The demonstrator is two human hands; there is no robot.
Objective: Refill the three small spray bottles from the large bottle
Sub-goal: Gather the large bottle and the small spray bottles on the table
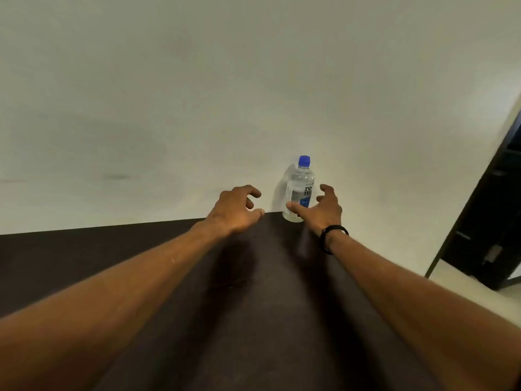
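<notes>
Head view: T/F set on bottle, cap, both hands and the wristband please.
1. The large bottle stands upright at the table's far edge. True.
2. Its blue cap is off. False: the cap is on the neck.
3. The left hand grips the bottle. False: it hovers beside the bottle, fingers curled, holding nothing.
4. The right hand is spread open next to the bottle, not closed round it. True.
5. The black wristband is on the left wrist. False: it is on the right wrist.
</notes>
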